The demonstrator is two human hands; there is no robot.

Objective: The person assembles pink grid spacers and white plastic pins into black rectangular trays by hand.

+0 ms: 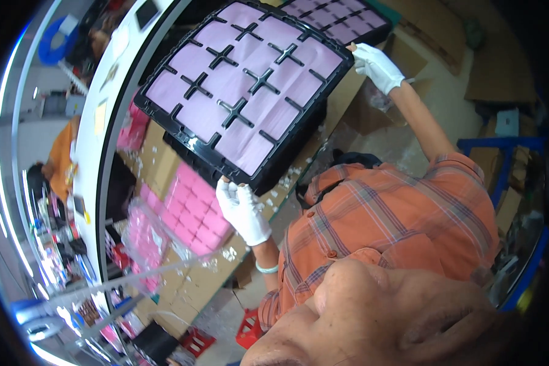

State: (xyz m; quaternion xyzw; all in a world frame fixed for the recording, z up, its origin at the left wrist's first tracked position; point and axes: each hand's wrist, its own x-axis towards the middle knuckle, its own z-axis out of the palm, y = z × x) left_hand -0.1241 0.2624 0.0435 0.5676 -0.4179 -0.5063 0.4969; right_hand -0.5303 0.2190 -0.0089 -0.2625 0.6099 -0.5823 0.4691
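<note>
A black plastic tray (185,139) is tilted in front of me. Pale purple sheeting (226,76) covers its inside, with black cross-shaped dividers showing through. My left hand (243,210), in a white glove with bare fingertips, grips the tray's near corner. My right hand (377,68), gloved the same way, pinches the rim at the right-hand corner. Part of each hand's grip is hidden under the edge. Beneath the held tray is more black plastic, mostly covered, so I cannot tell whether it is another tray.
Another purple-lined tray (341,21) lies beyond. Below and left, pink gridded pieces (195,210) and a clear plastic bag (145,235) lie on a cardboard-covered table (186,283), among white scraps. A long white counter (97,131) runs left, with a person in orange (62,152) past it. Red crates (248,329) stand low.
</note>
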